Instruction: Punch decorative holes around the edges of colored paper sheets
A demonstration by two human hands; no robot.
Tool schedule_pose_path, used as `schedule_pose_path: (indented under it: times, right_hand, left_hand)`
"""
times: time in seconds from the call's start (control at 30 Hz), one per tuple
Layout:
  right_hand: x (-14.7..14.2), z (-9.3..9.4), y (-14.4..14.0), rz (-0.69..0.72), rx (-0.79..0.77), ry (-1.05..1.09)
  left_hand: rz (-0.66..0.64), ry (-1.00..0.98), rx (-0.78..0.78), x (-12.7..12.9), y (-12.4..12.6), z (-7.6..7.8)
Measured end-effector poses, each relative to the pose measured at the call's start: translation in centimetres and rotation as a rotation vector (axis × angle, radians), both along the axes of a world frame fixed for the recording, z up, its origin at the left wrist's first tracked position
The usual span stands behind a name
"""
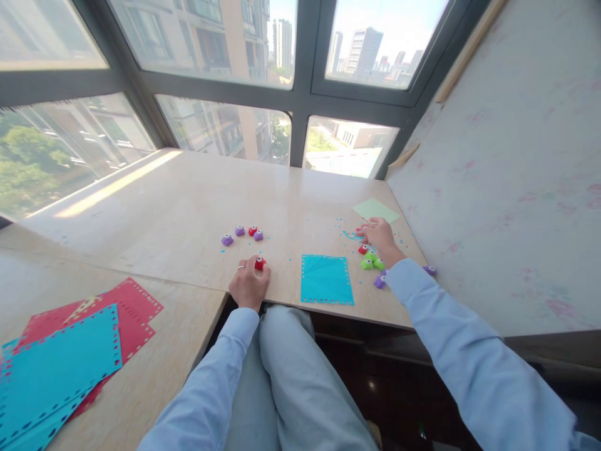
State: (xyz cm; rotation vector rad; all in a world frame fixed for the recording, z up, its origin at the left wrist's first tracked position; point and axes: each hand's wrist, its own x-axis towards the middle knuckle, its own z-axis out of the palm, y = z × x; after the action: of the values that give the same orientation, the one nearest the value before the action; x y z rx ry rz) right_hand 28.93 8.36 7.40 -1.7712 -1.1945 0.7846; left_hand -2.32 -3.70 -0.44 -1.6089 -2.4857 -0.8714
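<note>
My left hand is closed around a red craft punch with an eye-like button, at the table's front edge. To its right lies a square blue sheet with small notches punched along its edges. My right hand reaches over scattered blue paper bits, fingers bent, with a bit of red at the fingertips that is too small to name. Beneath it sit a red punch, several green punches and a purple punch. A pale green sheet lies just beyond that hand.
Several purple and red punches stand beyond my left hand. Blue and red punched sheets overlap on the left-hand surface. Windows rise behind the table, and a papered wall bounds it on the right.
</note>
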Motion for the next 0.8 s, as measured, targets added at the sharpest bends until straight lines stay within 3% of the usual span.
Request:
schedule_pose_path:
  times: [0.2, 0.53, 0.7, 0.8]
  right_hand:
    - [1.6, 1.4, -2.0, -0.002, 0.062, 0.05]
    - [1.2, -0.3, -4.8, 0.043, 0.17, 0.139]
    - [0.8, -1.8, -6.9, 0.174, 0.149, 0.045]
    - [0.0, -3.1, -8.9, 0.363, 0.088, -0.062]
  left_hand:
    - [-0.008, 0.003, 0.009, 0.0, 0.0, 0.0]
    - [-0.006, -0.036, 0.002, 0.0, 0.0, 0.0]
    - [-0.006, -0.023, 0.003, 0.0, 0.0, 0.1]
    - [-0.015, -0.004, 0.002, 0.0, 0.0, 0.2]
